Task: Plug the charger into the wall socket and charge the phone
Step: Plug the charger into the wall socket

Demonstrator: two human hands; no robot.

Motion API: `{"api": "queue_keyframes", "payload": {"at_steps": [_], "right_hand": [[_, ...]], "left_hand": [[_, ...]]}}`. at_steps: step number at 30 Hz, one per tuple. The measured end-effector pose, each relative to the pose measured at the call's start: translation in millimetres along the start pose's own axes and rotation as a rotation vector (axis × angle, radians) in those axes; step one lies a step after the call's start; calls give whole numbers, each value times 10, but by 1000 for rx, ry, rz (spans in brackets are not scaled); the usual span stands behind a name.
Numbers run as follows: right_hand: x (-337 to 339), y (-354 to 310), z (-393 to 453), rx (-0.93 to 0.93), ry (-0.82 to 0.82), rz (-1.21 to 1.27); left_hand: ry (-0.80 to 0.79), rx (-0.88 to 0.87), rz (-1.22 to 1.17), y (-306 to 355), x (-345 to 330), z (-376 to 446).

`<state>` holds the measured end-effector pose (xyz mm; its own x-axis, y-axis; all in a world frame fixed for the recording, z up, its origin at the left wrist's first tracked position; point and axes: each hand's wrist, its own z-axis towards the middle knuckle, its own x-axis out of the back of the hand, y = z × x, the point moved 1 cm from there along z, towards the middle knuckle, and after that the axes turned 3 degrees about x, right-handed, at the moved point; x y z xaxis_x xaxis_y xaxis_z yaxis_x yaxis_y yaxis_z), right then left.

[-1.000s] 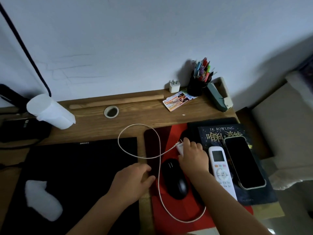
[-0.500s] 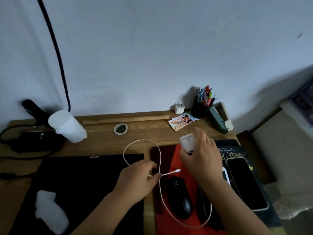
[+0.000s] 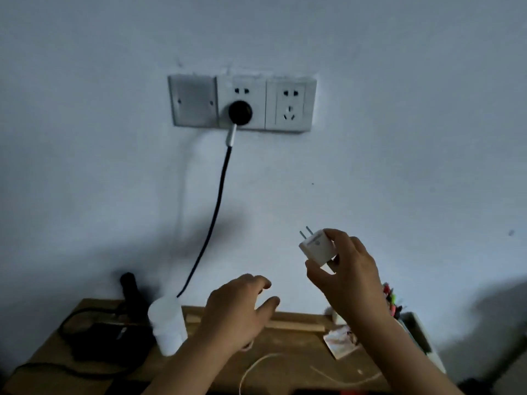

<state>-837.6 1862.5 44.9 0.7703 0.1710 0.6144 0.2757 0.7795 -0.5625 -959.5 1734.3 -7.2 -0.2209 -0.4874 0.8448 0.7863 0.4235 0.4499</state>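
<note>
My right hand (image 3: 346,280) holds the white charger (image 3: 315,248) in the air in front of the wall, its two prongs pointing up and left. The wall socket panel (image 3: 289,105) is well above it; its right plate is free. The middle plate has a black plug (image 3: 240,112) in its lower holes. My left hand (image 3: 236,312) hovers over the desk, thumb and fingers apart, nothing between them. The white charging cable (image 3: 265,359) lies looped on the desk below it, one end hidden under that hand. The phone is out of view.
A black cord (image 3: 216,212) hangs from the plug down behind a white cup (image 3: 168,329). On the wooden desk (image 3: 299,363) are a black device (image 3: 105,337), a wooden strip (image 3: 293,325), a card (image 3: 340,342) and a pen holder (image 3: 392,303).
My view has tilted up from the desk to the wall sockets. My right hand has lifted the charger off the desk. My left hand has let go of the cable.
</note>
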Motion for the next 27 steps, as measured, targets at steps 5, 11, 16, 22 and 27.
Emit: {"api": "queue_keyframes", "payload": {"at_steps": [5, 11, 16, 22, 27], "right_hand": [[106, -361, 599, 85, 109, -18], [109, -637, 1232, 109, 197, -89], [106, -800, 1678, 81, 309, -147], [72, -869, 2039, 35, 402, -225], [-9, -839, 2032, 58, 418, -246]], "left_hand": [[253, -35, 58, -91, 620, 423], [310, -62, 102, -188, 888, 661], [278, -89, 107, -211, 906, 743], [243, -76, 117, -191, 923, 784], [246, -77, 73, -175, 988, 782]]}}
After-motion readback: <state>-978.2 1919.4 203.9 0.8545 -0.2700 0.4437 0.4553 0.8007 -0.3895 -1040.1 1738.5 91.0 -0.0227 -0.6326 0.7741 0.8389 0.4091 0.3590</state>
